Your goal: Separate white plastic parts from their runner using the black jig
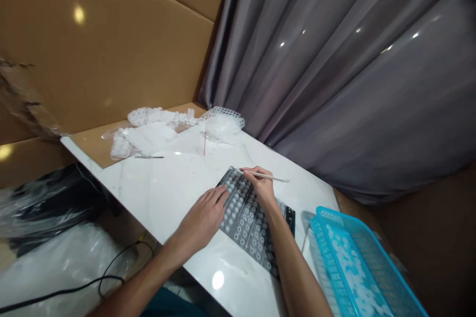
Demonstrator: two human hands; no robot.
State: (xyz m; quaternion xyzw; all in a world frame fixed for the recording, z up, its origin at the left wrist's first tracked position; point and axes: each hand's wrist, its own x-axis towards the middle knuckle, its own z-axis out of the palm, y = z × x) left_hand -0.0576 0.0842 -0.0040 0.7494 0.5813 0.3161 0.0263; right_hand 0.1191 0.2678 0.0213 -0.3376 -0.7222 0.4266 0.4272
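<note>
A dark grey tray (244, 215) with rows of small white round pieces lies at an angle on the white table. My left hand (208, 213) rests at the tray's left edge, its fingers stretched out and lying flat against it. Over the tray's far end, my right hand (260, 183) is closed in a pinch around a thin pale stick (277, 178), which points out to the right. The stick's working end is too small to make out. My right forearm hides part of the tray's right side.
A blue plastic basket (399, 262) holding many small white pieces stands at the right. White netted and bagged material (148, 133) lies along the back of the table (178, 183). A slim metal tool (148, 157) and a thin red stick (205, 141) lie near it. Grey curtains hang behind.
</note>
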